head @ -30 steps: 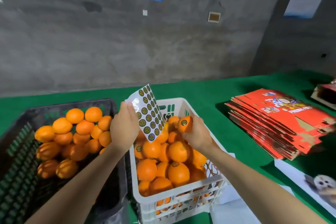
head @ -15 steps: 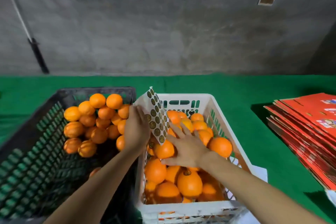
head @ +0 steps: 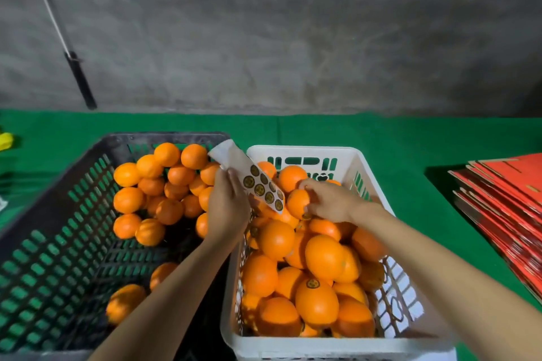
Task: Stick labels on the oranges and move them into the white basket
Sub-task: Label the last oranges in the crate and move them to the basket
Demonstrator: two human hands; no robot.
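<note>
My left hand (head: pixel 228 208) holds a white label sheet (head: pixel 254 182) with round dark stickers above the gap between the two baskets. My right hand (head: pixel 330 200) curls over an orange (head: pixel 296 202) on top of the pile in the white basket (head: pixel 299 152). That basket is heaped with oranges, and one near the front (head: pixel 316 300) shows a label. A black basket (head: pixel 88 161) on the left holds several unlabelled oranges (head: pixel 164 184) piled toward its far end.
Both baskets stand on a green table cover (head: pixel 410 138) in front of a grey concrete wall. A stack of flat red cartons (head: pixel 504 202) lies at the right. A black-handled pole (head: pixel 77 76) leans on the wall at the left. A yellow object (head: pixel 6 141) sits at the far left edge.
My right hand carried an orange down onto the white basket's pile, lay flat over the fruit, and now curls over an orange farther back. The view swung left and down.
</note>
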